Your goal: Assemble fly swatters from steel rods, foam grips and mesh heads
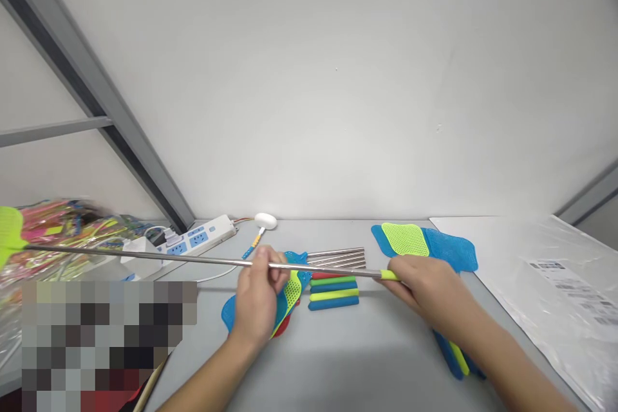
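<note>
White wall [338, 77] behind, grey table [338, 360] below. One fly swatter [193, 259] is held crosswise above the table, yellow-green head [10, 232] far to the left, rod [338, 270] drawn out long. Step in hand, as judged: working the rod's length. Next move probably calls for a straight pull or push along its axis, without bending it. Left hand [258, 299]: fingers curled closed around the rod near mid-length. Right hand [432, 283]: fingers wrapped around the yellow-green handle [389, 275] (mostly hidden by the hand). More swatters [451, 250] lie beyond the right hand.
</note>
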`<action>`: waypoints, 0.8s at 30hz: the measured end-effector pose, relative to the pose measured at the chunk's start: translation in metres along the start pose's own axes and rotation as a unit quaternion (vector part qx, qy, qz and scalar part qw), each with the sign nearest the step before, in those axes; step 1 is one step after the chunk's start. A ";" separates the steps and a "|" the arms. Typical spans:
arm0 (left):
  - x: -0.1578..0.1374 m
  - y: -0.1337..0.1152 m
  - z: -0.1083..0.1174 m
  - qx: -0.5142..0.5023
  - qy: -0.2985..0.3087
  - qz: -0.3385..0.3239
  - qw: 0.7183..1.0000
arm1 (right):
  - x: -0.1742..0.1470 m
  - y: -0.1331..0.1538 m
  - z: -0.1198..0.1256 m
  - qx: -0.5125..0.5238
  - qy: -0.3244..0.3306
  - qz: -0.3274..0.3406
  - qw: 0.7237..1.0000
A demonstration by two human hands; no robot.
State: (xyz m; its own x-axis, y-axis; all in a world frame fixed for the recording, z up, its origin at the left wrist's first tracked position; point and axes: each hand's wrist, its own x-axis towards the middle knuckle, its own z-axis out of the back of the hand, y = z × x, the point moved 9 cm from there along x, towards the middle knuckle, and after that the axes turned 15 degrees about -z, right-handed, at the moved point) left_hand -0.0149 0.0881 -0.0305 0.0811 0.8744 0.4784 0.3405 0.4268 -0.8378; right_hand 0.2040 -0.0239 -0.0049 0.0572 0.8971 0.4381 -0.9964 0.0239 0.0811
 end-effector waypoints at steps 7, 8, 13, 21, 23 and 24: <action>-0.045 0.019 -0.051 0.049 0.239 0.073 0.967 | -0.009 0.047 -0.002 -0.005 -0.020 0.039 0.999; -0.050 0.019 -0.056 0.050 0.267 0.079 0.959 | -0.010 0.051 -0.002 -0.007 -0.021 0.045 0.999; -0.053 0.020 -0.059 0.049 0.254 0.098 0.961 | -0.012 0.059 -0.010 0.018 0.003 0.042 0.999; -0.009 0.002 -0.024 0.056 0.139 0.068 0.986 | -0.003 0.017 -0.011 0.027 0.048 -0.011 0.998; 0.006 -0.006 -0.007 0.050 0.083 0.035 0.995 | 0.000 -0.004 -0.010 0.022 0.060 -0.036 0.997; 0.012 -0.010 -0.001 0.044 0.061 0.018 0.997 | 0.002 -0.013 -0.009 0.023 0.065 -0.046 0.997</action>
State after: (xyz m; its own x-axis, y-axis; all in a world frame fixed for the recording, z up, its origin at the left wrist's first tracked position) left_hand -0.0165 0.0939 -0.0160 0.2079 0.8573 0.4710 0.2529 0.4181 -0.8725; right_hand 0.2161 -0.0183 -0.0136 0.1363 0.9420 0.3066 -0.9834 0.0912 0.1570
